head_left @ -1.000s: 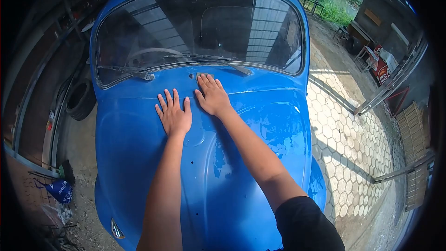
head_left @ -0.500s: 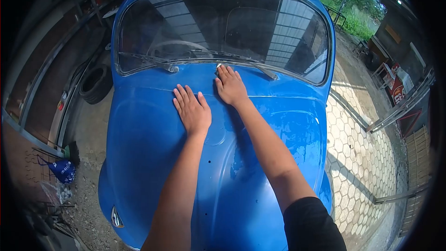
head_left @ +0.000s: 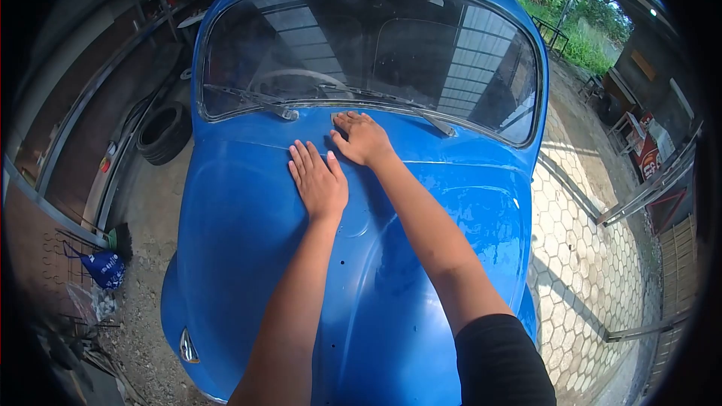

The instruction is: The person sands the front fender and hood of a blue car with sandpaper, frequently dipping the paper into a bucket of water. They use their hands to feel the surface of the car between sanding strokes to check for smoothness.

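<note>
On blue hood (head_left: 248,240), both hands — left hand (head_left: 320,180), right hand (head_left: 363,139)

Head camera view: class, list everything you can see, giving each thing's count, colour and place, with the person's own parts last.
Rounded blue metal car bonnet: one, blue, centre, under both hands.
Curved glass windscreen: one, dark, above the bonnet.
Thin metal wiper blades: two, dark, at the windscreen's base.
Black rubber tyre: one, black, on the ground, left.
Blue plastic bag: one, blue, lower left.
Hexagonal paving: pale, right.
Left hand: flat on the bonnet.
Right hand: flat, just below the windscreen.
</note>
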Available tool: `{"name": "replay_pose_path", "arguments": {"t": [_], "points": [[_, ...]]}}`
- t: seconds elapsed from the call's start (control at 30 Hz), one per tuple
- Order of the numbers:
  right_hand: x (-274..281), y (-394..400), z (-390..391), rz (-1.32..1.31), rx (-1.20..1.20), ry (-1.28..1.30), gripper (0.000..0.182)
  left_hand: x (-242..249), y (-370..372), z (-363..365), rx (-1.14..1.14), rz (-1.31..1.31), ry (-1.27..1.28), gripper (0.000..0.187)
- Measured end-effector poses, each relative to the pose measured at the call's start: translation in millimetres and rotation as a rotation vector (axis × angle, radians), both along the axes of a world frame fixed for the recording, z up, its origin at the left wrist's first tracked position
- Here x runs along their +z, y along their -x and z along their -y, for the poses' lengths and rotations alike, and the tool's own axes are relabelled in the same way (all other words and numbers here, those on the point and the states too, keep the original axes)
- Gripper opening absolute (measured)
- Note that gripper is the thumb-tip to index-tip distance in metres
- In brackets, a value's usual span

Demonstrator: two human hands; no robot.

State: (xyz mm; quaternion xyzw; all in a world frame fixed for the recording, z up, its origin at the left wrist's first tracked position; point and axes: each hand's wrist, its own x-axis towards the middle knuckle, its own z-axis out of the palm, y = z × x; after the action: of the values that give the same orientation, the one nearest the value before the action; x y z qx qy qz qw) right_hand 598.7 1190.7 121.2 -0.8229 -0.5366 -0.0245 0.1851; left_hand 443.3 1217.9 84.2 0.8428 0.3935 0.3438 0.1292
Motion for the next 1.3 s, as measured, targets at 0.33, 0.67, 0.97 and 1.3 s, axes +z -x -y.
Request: {"name": "replay_pose_path", "arguments": {"t": [0.33,0.67,0.97,1.3], "points": [[4,-6,-10,-0.128,-0.053,-0.062,0.068,4,-1,0,-0.031,-0.056,0.022,0.068],[-9,2,-19,0.195,0.166,0.065,0.062,7,8,1,0.034,0.152,0.021,0.064],[-23,8,-62,0.143,0.214,0.018,0.056,-4,17,-26,0.057,-0.330,0.023,0.073],[-17,27,-69,0.160,0.122,0.074,0.058,-13,62,-63,-0.034,-0.092,-0.038,0.066]]}}
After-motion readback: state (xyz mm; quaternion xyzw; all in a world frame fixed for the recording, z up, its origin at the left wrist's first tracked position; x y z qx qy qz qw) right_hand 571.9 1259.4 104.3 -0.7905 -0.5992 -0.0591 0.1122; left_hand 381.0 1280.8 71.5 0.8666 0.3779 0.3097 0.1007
